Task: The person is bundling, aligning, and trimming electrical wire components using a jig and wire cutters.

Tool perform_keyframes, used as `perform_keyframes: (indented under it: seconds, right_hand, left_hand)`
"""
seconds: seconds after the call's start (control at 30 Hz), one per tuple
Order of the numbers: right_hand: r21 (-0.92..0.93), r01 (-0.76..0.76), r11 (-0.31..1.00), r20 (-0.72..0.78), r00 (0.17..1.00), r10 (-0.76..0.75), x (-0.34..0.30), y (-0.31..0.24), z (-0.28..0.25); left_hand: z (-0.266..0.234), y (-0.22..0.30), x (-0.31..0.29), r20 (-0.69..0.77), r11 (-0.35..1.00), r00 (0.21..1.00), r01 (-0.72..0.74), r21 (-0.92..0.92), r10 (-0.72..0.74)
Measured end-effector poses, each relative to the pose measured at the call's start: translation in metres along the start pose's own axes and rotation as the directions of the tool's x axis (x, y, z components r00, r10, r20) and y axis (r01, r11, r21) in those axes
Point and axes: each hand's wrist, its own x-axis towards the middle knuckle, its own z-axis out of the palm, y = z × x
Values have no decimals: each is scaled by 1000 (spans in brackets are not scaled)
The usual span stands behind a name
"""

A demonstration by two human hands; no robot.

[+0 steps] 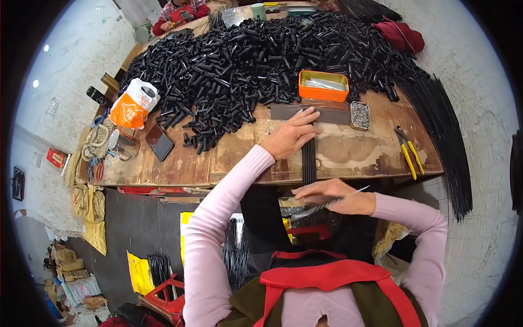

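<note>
My left hand rests flat on the wooden table, its fingers pressing on a bundle of thin black rods that lie toward the table's near edge. My right hand is below the table edge, fingers closed on the near end of the rods and on a thin silver metal wire. Just beyond my left hand lies a dark flat strip with more thin wires on it.
A large heap of black plastic tubes covers the table's far half. An orange tin, a small tin of metal bits, yellow-handled pliers, a phone and an orange-white bag sit around. Long black rods fan out at right. Another person sits far across.
</note>
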Motion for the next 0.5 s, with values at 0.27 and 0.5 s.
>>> perform_keyframes:
  seconds: [0.27,0.5]
  right_hand:
    - [-287,46,957,-191,976,-104,29,-191,-60]
    - [-92,191,977,-225,952,-207,20,-248,-72]
  left_hand:
    - [8,11,-1,-89,615,903,212,-759,-421]
    - [-2,202,-25,-33,472,964,98,-876,-262]
